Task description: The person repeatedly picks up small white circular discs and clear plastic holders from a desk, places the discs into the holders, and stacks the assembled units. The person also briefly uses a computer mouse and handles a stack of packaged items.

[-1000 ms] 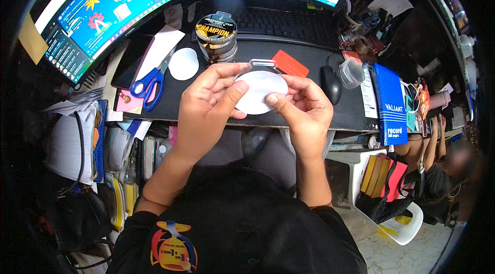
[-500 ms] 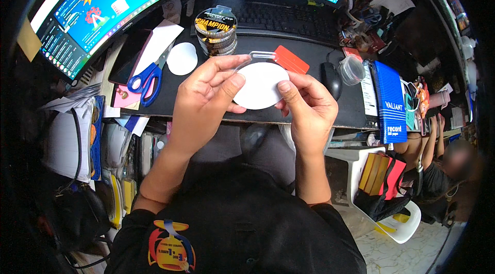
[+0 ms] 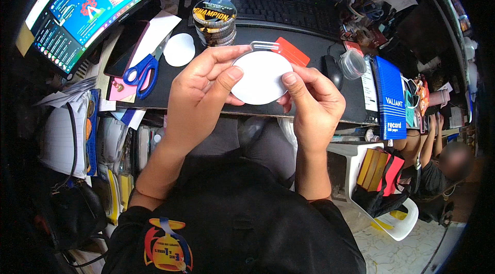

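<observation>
Above the desk's front edge I hold a clear round medal [image 3: 261, 79] with a blank white face and a slotted loop at its top. My left hand [image 3: 202, 88] pinches its left rim, thumb on the face and fingers behind. On the right rim my right hand [image 3: 315, 103] grips it in the same way. Behind the left fingers stands a stack of round medals [image 3: 215, 19], the top one printed black and yellow. A loose white disc [image 3: 179, 50] lies to its left, and a red card [image 3: 292, 52] is partly hidden behind the medal.
Blue-handled scissors [image 3: 142, 76] and a dark phone [image 3: 127, 50] lie at the left. A keyboard [image 3: 283, 13], mouse [image 3: 331, 72], clear round discs [image 3: 352, 65] and blue record book [image 3: 390, 97] are around. Another person [image 3: 438, 171] is at the far right beside a white chair [image 3: 407, 225].
Both hands still hold the medal, which has risen slightly in the picture and shows its white face a little more squarely. The surroundings have shifted slightly with the view.
</observation>
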### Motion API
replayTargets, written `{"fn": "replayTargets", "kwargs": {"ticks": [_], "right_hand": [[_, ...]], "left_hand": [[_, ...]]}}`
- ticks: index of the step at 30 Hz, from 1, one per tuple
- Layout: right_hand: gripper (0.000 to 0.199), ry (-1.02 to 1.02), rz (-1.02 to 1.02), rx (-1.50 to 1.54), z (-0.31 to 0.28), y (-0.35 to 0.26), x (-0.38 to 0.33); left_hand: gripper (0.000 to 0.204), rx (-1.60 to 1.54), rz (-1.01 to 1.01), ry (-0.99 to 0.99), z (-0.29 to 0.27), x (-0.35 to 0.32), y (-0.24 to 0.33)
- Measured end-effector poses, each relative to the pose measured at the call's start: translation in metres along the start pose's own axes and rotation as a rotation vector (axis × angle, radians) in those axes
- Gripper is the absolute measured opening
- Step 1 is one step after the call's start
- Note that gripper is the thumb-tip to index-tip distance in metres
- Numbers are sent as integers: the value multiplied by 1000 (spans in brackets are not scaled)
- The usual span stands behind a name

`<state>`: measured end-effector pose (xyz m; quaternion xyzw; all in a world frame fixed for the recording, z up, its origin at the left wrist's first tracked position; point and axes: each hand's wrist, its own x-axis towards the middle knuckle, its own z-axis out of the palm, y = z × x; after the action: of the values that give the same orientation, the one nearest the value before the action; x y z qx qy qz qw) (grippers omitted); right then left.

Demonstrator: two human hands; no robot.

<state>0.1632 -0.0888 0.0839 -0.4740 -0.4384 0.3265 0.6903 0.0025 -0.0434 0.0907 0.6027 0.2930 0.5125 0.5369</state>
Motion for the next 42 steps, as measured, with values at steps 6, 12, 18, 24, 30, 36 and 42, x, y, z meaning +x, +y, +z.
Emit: {"fn": "replayTargets", "kwargs": {"ticks": [6, 12, 18, 24, 30, 36, 42], "right_hand": [[17, 1, -34, -14, 1, 0, 0], [18, -16, -33, -22, 0, -2, 0], [18, -29, -34, 7, 0, -3, 0], [17, -46, 10, 51, -1, -4, 1], [19, -45, 33, 65, -1, -4, 2], [19, -50, 28, 88, -2, -2, 3], [20, -44, -29, 78, -1, -2, 3]], "left_hand": [[32, -19, 12, -19, -2, -2, 1], [32, 14, 15, -24, -3, -1, 1], [32, 12, 16, -38, -6, 1, 1], [32, 11, 6, -51, -7, 4, 0], [33, -37, -15, -62, -7, 6, -1], [33, -57, -25, -68, -7, 7, 0], [33, -47, -16, -75, -6, 5, 2]]}}
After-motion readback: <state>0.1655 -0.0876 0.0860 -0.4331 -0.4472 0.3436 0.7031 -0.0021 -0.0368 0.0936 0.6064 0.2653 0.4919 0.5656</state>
